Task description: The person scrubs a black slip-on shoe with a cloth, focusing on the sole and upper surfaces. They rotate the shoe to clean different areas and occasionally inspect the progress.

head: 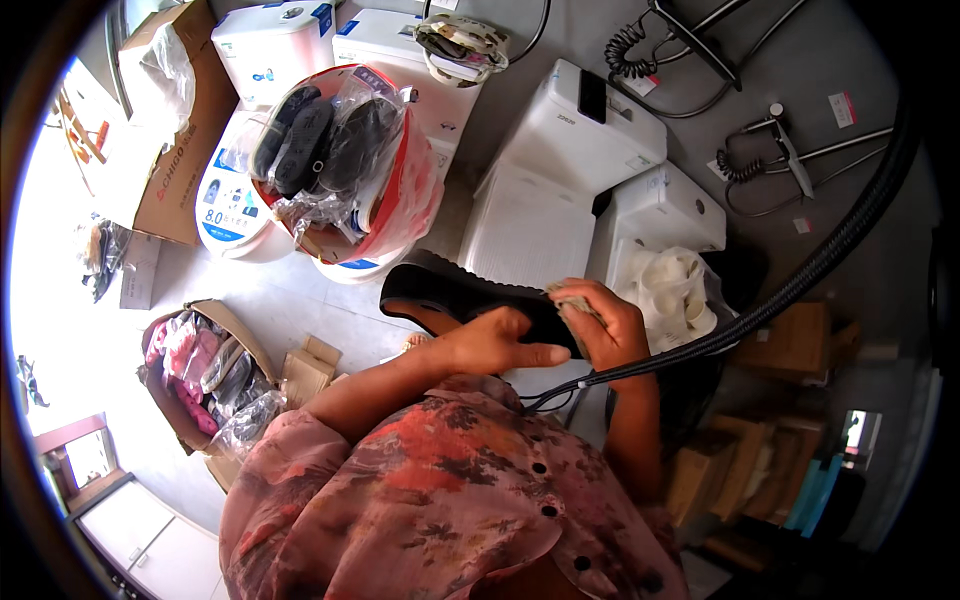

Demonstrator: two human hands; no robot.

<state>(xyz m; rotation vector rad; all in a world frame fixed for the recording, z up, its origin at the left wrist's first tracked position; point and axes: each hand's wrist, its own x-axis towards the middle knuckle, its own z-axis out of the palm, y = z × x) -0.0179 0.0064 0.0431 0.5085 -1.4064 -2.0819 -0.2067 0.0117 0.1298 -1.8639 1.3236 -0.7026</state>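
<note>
A black shoe (480,289) with a ridged sole edge and a brown inside lies across my two hands, its open heel end to the left. My left hand (502,341) grips the shoe at its middle from the near side, the thumb stretched along it; its other fingers are mostly hidden. My right hand (607,322) pinches a crumpled beige cloth (577,300) against the shoe's right end, which is partly hidden by the hand and cloth. Beyond the shoe, a red-rimmed container (409,169) holds dark shoes (304,142) and clear plastic wrap.
White toilets (525,217) stand ahead, one bearing a phone (592,96). A cardboard box (161,397) of wrapped footwear is at left. White fittings in a bag (667,296) lie at right. A thick black cable (795,274) crosses the right side. Shower hoses (634,56) hang beyond.
</note>
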